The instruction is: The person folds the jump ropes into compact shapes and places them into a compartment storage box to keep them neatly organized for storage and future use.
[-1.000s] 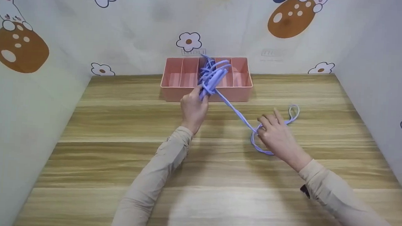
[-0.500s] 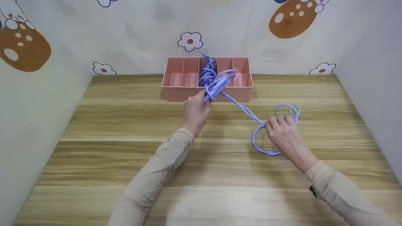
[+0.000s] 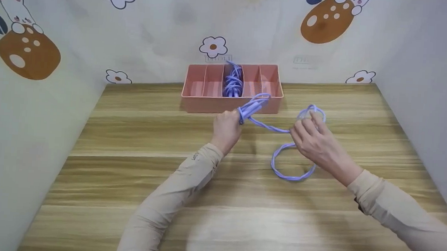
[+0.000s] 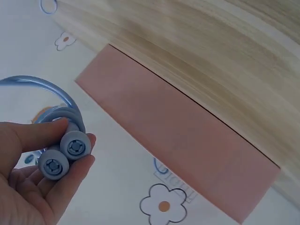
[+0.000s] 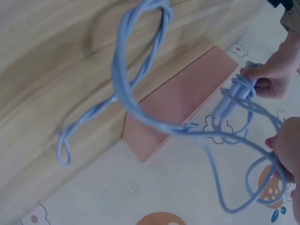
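My left hand (image 3: 227, 130) grips the paired handles of a blue-purple skipping rope (image 3: 252, 108), and cord is wound about them. Two round handle ends (image 4: 76, 146) show side by side in the left wrist view. My right hand (image 3: 315, 141) pinches the same rope's cord to the right. A twisted loop of that cord (image 3: 291, 179) hangs below the right hand, and a smaller loop stands above it. Behind the left hand, a bundled skipping rope (image 3: 234, 79) lies in the middle compartment of a pink divided box (image 3: 209, 103).
The wooden table (image 3: 137, 135) carries the box near its back edge. A patterned cloth wall (image 3: 155, 32) stands right behind, with further walls at left and right.
My left hand has come away from the box, to the right and nearer, with the handles. The box's rope bundle is now uncovered. My right hand has moved slightly, shifting the cord loops.
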Demonstrator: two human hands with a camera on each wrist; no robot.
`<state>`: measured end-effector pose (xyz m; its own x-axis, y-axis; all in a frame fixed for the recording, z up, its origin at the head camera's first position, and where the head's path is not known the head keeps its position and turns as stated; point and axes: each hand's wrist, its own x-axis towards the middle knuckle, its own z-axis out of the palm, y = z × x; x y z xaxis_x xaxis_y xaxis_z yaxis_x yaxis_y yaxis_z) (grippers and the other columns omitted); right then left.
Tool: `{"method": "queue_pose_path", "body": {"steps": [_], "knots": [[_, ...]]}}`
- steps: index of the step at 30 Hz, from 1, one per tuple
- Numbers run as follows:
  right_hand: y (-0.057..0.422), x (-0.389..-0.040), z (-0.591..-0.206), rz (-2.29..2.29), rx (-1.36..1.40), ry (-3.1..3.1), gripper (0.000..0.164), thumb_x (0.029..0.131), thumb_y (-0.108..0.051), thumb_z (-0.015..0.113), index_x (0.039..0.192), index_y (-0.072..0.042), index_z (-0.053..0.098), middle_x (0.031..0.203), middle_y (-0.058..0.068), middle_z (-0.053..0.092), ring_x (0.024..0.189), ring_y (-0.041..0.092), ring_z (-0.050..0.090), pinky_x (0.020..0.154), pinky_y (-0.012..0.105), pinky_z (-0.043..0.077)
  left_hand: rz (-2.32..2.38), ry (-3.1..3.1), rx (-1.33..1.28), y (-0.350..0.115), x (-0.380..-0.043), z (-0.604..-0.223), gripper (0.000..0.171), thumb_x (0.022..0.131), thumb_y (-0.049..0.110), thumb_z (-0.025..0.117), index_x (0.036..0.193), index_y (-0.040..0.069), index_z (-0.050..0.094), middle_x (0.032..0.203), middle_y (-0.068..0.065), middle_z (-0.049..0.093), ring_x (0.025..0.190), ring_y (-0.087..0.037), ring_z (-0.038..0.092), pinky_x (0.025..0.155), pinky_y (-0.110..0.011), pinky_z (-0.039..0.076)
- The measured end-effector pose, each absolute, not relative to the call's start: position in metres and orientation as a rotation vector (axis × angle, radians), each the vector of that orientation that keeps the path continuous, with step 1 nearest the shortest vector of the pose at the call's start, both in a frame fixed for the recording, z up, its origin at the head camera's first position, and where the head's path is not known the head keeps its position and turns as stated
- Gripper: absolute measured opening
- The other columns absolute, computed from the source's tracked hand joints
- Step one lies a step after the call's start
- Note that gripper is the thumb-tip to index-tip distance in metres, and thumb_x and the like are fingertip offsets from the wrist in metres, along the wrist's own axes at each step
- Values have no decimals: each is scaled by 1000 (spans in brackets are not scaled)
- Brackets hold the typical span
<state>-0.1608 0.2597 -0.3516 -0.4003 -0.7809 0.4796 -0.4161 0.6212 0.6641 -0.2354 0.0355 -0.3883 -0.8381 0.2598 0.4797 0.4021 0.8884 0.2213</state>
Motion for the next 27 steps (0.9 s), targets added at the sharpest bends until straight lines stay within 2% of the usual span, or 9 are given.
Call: {"method": "queue_pose_path", "body": {"steps": [9,15,19,23,27], "knots": [[255,-182,-328,-475,983,-1926,29,93,6,29,94,2,58,87,13,52,89,30,51,99,39,37,-113,-2605,-771,55,-215,-388,13,70,-3,63,65,9,64,61,-4,63,54,-20,60,48,-32,49],[258,-201,-319,-321,986,-1952,21,89,6,40,94,0,60,87,13,55,82,30,51,102,43,35,156,-2429,-1017,61,-203,-388,11,79,0,59,85,4,66,61,1,62,48,-9,55,42,-22,46],[264,-208,-319,-214,996,-1992,14,83,6,52,94,-1,60,88,14,57,83,31,52,100,45,36,249,-2271,-1207,60,-198,-387,13,83,2,55,91,5,65,65,2,61,47,-6,52,41,-19,44],[267,-213,-320,-119,1000,-2012,12,83,4,55,93,-1,60,87,13,58,84,31,53,99,46,37,245,-2134,-1359,56,-197,-386,13,87,5,52,93,7,63,77,0,64,54,-6,55,44,-19,46],[266,-217,-325,3,1012,-1987,9,86,-1,55,92,-1,61,83,13,60,80,30,54,94,45,41,78,-2026,-1498,53,-195,-387,17,90,7,51,101,5,64,93,-5,68,76,-12,65,61,-21,53]]}}
